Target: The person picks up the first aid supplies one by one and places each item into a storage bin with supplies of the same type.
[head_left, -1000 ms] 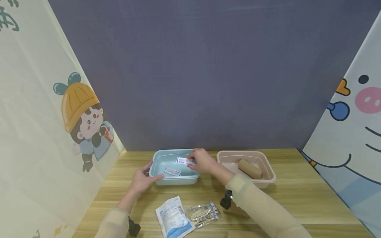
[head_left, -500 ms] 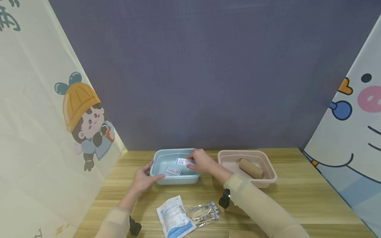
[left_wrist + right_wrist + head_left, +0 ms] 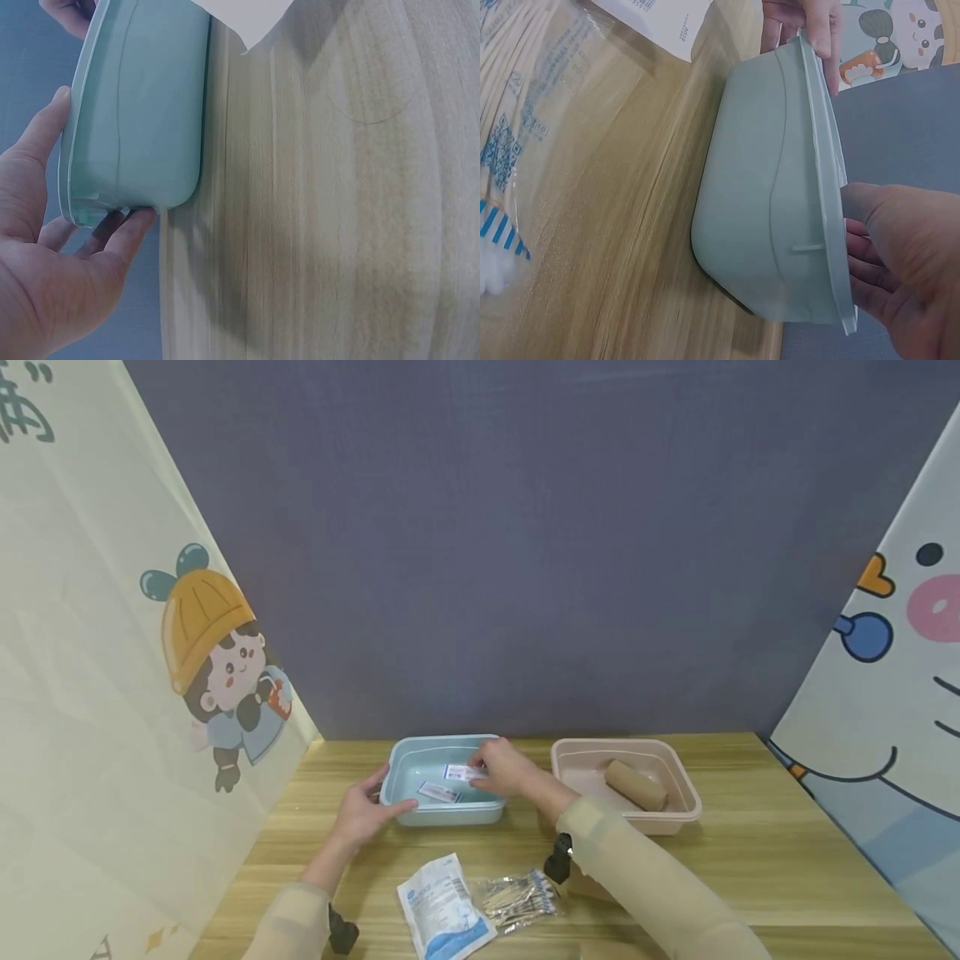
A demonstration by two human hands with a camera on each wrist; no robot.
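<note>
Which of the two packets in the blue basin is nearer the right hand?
The rear packet, partly covered by the right hand; the front packet lies uncovered.

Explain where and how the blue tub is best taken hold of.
Probably by its rim at both short ends, coming from left and right: the rim juts out past the walls, and the blue tub stands upright on the table. The left hand grips the left end.

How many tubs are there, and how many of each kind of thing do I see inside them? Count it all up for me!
Tubs: 2, the blue tub and the pink tub
Packets: 2, the front packet and the back packet, in the blue tub
Rolls: 1, the brown roll, in the pink tub
Total: 5
</note>
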